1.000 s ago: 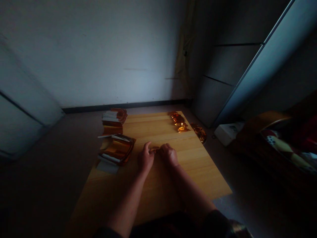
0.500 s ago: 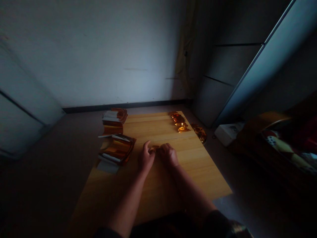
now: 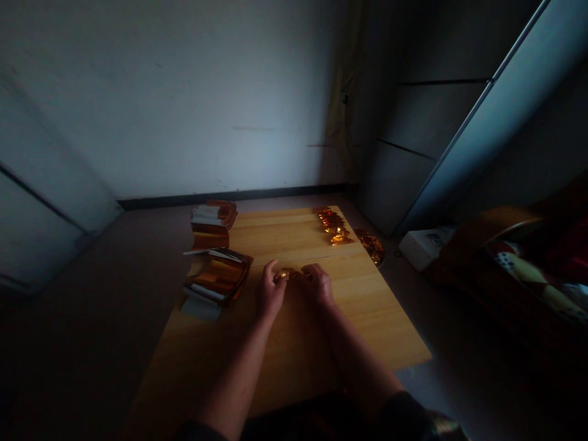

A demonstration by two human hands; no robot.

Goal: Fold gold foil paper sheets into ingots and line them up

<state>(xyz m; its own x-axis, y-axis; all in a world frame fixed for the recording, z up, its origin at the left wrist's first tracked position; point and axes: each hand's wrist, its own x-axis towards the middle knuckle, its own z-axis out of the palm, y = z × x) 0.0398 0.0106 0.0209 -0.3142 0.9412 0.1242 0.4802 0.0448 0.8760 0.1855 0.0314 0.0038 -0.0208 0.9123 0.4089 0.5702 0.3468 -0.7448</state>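
No words, no numbers — none legible

- The camera sits on a person's head.
- It looks forward and down at the hands (image 3: 271, 295) and nearby bench (image 3: 381, 318).
- The wall (image 3: 206, 92) is farther off.

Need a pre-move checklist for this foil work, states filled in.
1. Left-hand grip on the gold foil piece: ok, at its left end.
2. Right-hand grip closed on the right end: cannot tell, fingertips too dark.
3. Piece's folds even: cannot tell, too small.
4. Shiny row at the table's far right corner, apart from both hands: ok.
5. Near sheet stack apart from the left hand: ok.
6. Lighting good enough to inspect the piece: not ok, dim.
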